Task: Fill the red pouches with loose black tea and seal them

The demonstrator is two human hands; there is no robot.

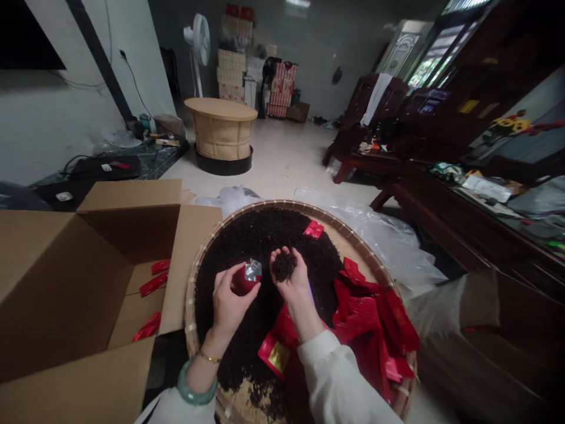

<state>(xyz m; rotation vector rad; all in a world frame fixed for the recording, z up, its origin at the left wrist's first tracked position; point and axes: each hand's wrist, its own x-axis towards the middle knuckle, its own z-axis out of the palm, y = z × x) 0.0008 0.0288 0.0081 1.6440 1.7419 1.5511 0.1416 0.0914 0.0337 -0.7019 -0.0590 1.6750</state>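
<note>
My left hand (pixel 233 297) grips a small red foil pouch (pixel 243 281), its silvery mouth facing up and spread apart. Beside it, my right hand (pixel 295 280) is cupped palm up around a heap of dark loose tea leaves (pixel 285 266). The two hands are apart, above a round woven bamboo tray (pixel 190 300) that bears a wide layer of the same dark leaves (pixel 238 235). Several flat red pouches (pixel 366 312) are piled on the tray's right side, partly under my right forearm. One red packet (pixel 313 229) lies on the leaves near the far rim.
An open cardboard box (pixel 53 282) at the left holds several red packets (pixel 153 284). Clear plastic sheeting (pixel 375 235) lies beyond the tray. A woven drum-shaped stand (pixel 223 138), a white fan (pixel 200 41) and dark wooden furniture (pixel 424 188) stand farther off.
</note>
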